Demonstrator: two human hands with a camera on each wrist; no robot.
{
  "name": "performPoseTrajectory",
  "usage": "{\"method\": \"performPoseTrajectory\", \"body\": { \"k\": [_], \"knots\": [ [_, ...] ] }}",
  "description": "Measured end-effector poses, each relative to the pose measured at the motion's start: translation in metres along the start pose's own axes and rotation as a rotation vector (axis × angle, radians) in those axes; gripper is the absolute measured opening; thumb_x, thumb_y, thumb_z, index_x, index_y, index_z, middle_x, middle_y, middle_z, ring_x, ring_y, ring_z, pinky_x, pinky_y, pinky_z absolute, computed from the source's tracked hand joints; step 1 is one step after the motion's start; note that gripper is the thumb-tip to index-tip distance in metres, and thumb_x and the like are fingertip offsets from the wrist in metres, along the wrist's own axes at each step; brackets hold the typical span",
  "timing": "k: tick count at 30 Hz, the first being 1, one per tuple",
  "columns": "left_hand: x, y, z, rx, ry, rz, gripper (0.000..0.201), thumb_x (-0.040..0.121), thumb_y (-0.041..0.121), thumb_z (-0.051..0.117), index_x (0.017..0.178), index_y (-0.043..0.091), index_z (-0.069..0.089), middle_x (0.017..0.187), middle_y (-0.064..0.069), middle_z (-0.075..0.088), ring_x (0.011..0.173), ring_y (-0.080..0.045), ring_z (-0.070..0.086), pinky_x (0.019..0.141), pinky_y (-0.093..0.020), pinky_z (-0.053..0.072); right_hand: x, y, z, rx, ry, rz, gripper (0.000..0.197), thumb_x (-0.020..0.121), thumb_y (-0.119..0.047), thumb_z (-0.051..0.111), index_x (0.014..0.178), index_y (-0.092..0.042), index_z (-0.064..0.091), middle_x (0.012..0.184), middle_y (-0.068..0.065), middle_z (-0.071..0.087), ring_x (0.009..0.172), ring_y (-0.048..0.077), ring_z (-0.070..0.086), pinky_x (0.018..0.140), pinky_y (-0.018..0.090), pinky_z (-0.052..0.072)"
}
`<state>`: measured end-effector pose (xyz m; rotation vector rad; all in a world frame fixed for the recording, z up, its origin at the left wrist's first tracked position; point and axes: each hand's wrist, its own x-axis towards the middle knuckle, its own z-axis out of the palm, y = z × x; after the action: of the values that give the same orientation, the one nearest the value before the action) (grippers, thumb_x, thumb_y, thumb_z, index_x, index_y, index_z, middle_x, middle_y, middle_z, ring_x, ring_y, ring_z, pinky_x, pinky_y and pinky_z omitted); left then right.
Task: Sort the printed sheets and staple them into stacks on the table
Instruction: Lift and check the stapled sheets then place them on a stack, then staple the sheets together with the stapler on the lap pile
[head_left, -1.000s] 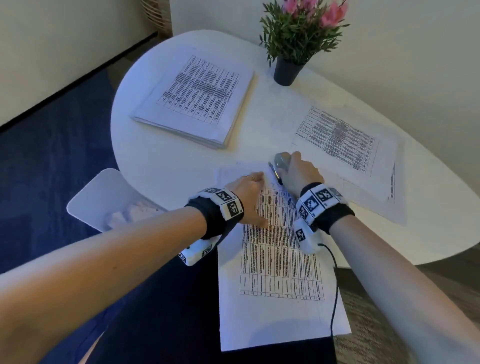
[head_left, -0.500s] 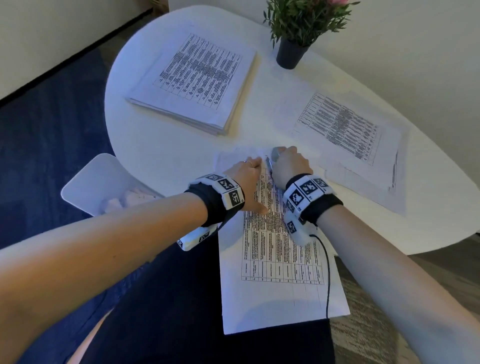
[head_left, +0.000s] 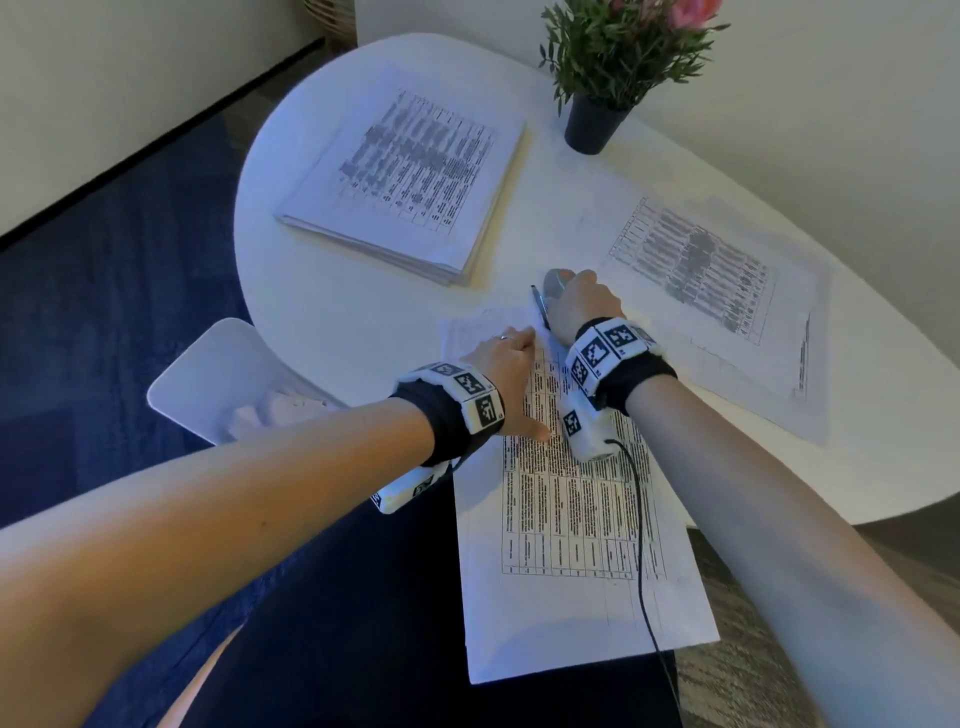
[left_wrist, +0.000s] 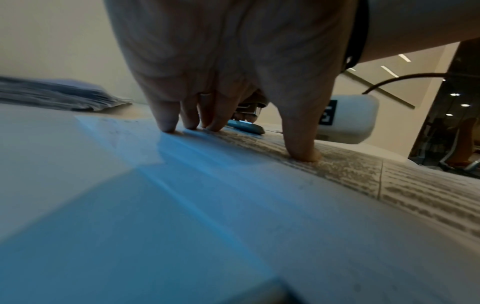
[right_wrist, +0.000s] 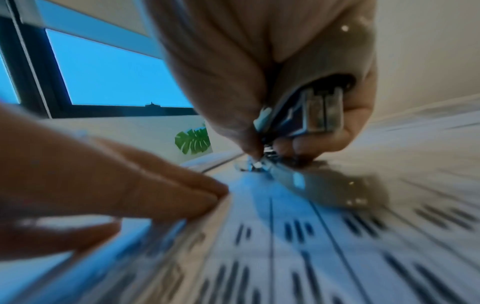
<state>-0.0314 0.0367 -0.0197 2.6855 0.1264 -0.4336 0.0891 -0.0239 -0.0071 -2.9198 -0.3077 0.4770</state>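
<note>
White printed sheets (head_left: 571, 509) lie on the round white table (head_left: 322, 312), near edge hanging off. Half a second ago the grey metal stapler (head_left: 551, 291) sat closer to the left hand (head_left: 501, 374).

Left wrist: flat fingers (left_wrist: 166, 115) press paper; stapler mostly hidden.

Right wrist: blurry; the right hand (right_wrist: 272, 72) grips the stapler.

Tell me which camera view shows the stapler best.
The right wrist view: the stapler fills the centre, gripped by the right hand, its metal parts visible. The head view shows only its grey end; the left wrist view shows a sliver behind the left hand's fingers.
</note>
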Motion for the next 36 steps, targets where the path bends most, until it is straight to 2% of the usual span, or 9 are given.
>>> {"method": "performPoseTrajectory", "body": {
  "k": [4,8,12,17,22,27,29,34,36],
  "knots": [
    [0.001,-0.006,-0.002,-0.088,-0.045,0.000,0.113,0.073,0.057,0.071,0.151,0.005,0.008,0.160,-0.005,0.004,0.146,-0.021,0.013,0.117,-0.033,0.018,-0.002,0.005,-0.013,0.112,-0.066,-0.118,0.045,0.096,-0.029,0.051,0.127,0.000,0.036,0.123,0.020,0.053,0.104,0.035,0.057,0.069,0.030,0.041],
    [0.001,-0.018,-0.014,-0.394,0.122,-0.127,0.068,0.090,0.042,0.059,0.145,0.011,0.034,0.148,-0.005,0.038,0.132,-0.021,0.041,0.108,-0.031,0.035,-0.030,0.025,-0.024,0.162,-0.116,-0.263,0.037,0.094,-0.022,0.050,0.123,-0.002,0.038,0.109,0.015,0.055,0.081,0.024,0.052,0.050,0.023,0.033],
    [-0.003,-0.022,-0.021,-0.743,0.204,-0.175,0.073,0.082,0.045,0.068,0.141,0.014,0.038,0.129,0.001,0.058,0.104,-0.013,0.064,0.089,-0.027,0.050,-0.056,0.027,-0.036,0.160,-0.154,-0.364,0.036,0.091,-0.020,0.053,0.121,-0.006,0.040,0.102,0.011,0.054,0.080,0.024,0.056,0.055,0.028,0.043],
    [-0.012,-0.023,-0.018,-0.801,0.301,-0.227,0.027,0.074,0.024,0.079,0.094,0.011,0.066,0.069,0.004,0.066,0.061,-0.003,0.063,0.060,-0.017,0.052,-0.081,0.018,-0.036,0.141,-0.220,-0.491,0.043,0.085,-0.017,0.060,0.124,-0.009,0.044,0.104,0.010,0.054,0.082,0.025,0.055,0.059,0.026,0.040],
    [-0.020,-0.035,-0.021,-0.626,0.200,-0.319,0.029,0.066,0.035,0.082,0.081,0.012,0.073,0.080,-0.007,0.073,0.080,-0.020,0.070,0.076,-0.035,0.056,-0.090,0.013,-0.022,0.000,-0.200,-0.594,0.041,0.086,-0.015,0.056,0.125,-0.009,0.044,0.110,0.013,0.049,0.093,0.025,0.049,0.071,0.029,0.034],
    [-0.034,-0.050,-0.019,-0.909,0.175,-0.329,0.014,0.079,0.013,0.075,0.090,0.004,0.072,0.074,-0.005,0.074,0.068,-0.011,0.072,0.067,-0.017,0.056,-0.099,0.013,-0.014,-0.007,-0.210,-0.610,0.045,0.088,-0.014,0.054,0.132,-0.012,0.041,0.114,0.012,0.046,0.098,0.025,0.049,0.076,0.028,0.037],
    [-0.040,-0.053,-0.021,-0.928,0.196,-0.316,0.005,0.081,0.012,0.074,0.085,0.010,0.073,0.073,-0.004,0.074,0.069,-0.011,0.072,0.071,-0.018,0.056,-0.101,0.014,-0.014,0.014,-0.208,-0.615,0.046,0.088,-0.014,0.054,0.132,-0.013,0.041,0.113,0.011,0.046,0.096,0.024,0.049,0.075,0.027,0.036],
    [-0.061,-0.094,-0.034,-0.918,0.473,-0.375,0.011,0.085,0.010,0.067,0.075,0.012,0.070,0.056,0.008,0.068,0.054,0.003,0.064,0.073,-0.021,0.057,-0.096,0.035,-0.026,-0.003,-0.164,-0.530,0.049,0.088,-0.014,0.059,0.134,-0.013,0.040,0.120,0.010,0.045,0.092,0.017,0.044,0.079,0.024,0.039],
    [-0.078,-0.126,-0.042,-0.801,0.630,-0.462,0.011,0.090,0.011,0.061,0.083,0.009,0.069,0.054,0.011,0.065,0.047,0.008,0.059,0.064,-0.012,0.053,-0.090,0.054,-0.036,0.008,-0.130,-0.406,0.051,0.088,-0.013,0.060,0.135,-0.010,0.041,0.125,0.011,0.040,0.093,0.017,0.044,0.083,0.025,0.042]
  ]
}}
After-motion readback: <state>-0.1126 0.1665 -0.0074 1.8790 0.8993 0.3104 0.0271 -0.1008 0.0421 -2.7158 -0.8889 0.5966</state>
